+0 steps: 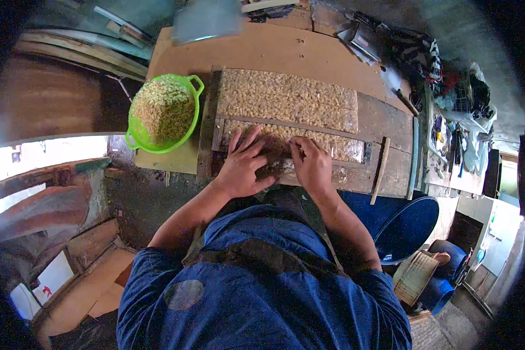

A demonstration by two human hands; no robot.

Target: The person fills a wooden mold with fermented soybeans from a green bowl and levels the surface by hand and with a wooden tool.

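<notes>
In front of me a wide flat slab of pale beans (286, 96) lies under clear plastic on the wooden work surface. Along its near side runs a thin wooden slat (306, 126), and a narrower strip of plastic-covered beans (341, 146) sits just below that. My left hand (242, 166) rests with fingers spread over the left part of this strip, fingertips at the slat. Close beside it, my right hand (313, 166) is curled, thumb and forefinger pinched together above the strip. Whatever is between those fingertips is too small to make out.
A green colander (135, 133) heaped with pale beans (166, 108) stands left of the boards. To the right lie a loose wooden stick (381, 169) and a bluish bar (413, 157). Below the right table edge is a blue barrel (411, 230). Clutter fills the far right.
</notes>
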